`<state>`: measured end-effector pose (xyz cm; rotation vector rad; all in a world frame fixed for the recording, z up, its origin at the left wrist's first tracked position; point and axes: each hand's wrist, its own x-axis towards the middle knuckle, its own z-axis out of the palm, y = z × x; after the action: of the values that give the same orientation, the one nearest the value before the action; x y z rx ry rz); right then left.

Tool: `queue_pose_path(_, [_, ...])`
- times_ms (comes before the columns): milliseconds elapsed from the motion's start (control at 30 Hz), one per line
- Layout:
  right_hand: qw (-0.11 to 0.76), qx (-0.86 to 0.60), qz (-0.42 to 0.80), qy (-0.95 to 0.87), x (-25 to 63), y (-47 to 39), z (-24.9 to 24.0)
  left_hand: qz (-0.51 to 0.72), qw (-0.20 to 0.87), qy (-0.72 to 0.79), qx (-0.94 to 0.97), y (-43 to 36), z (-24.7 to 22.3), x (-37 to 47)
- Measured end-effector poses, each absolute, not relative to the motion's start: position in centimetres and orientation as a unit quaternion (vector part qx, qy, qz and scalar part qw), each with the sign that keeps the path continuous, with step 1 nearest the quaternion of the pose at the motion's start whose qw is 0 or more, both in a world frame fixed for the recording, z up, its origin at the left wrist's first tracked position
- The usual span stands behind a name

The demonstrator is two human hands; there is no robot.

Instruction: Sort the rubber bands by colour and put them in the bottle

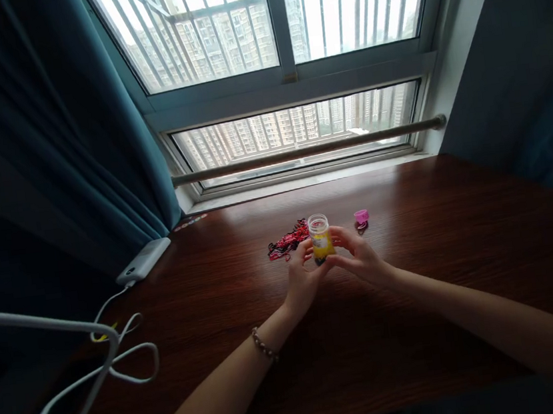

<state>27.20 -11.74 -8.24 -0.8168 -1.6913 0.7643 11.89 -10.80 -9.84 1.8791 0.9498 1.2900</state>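
Note:
Between my two hands stands a small clear jar (pixel 321 245) with a yellow label and an uncapped mouth. Something dark shows at its bottom. My left hand (pixel 304 271) curves round the jar's left side, its thumb low at the front. From the right, my right hand (pixel 360 257) closes on the jar with thumb and fingers. Just left of the jar lies a loose heap of small red and black bands (pixel 288 240). A pink lid (pixel 361 216) rests to the right, with a few dark and pink bands (pixel 361 228) by it.
The brown wooden table (pixel 436 234) reaches back to a barred window (pixel 295 157). At the left, a white power strip (pixel 144 260) trails a looped white cable (pixel 135 365) near the blue curtain (pixel 115 166). A thin white bar (pixel 38 319) crosses the left foreground.

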Motion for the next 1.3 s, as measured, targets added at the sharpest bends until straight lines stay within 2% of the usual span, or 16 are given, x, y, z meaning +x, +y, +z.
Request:
queue_pose_path(167, [0.525, -0.423, 0.253, -0.694, 28.1, -11.7, -8.4, 0.459, 0.243, 0.346, 0.781, -10.5, -10.9, 11.9])
queue_pose_path(367, [0.6, -0.545, 0.11, -0.575, 35.0, -8.9, -8.6, 0.414, 0.222, 0.325, 0.821, -10.6, -11.1, 12.3])
queue_pose_path(567, [0.554, -0.643, -0.011, -0.529, 39.3, -6.5, -11.3, 0.393, 0.186, 0.27, 0.859, -11.0, -11.0, 12.4])
queue_pose_path(1100, [0.541, -0.649, -0.024, -0.535, 39.4, -5.2, -13.9, 0.337, 0.141, 0.235, 0.901, -11.4, -10.7, 12.5])
queue_pose_path(1300, [0.572, -0.613, -0.163, -0.521, 38.4, -6.9, -11.9, 0.346, 0.143, 0.24, 0.896, -11.5, -10.9, 12.5])
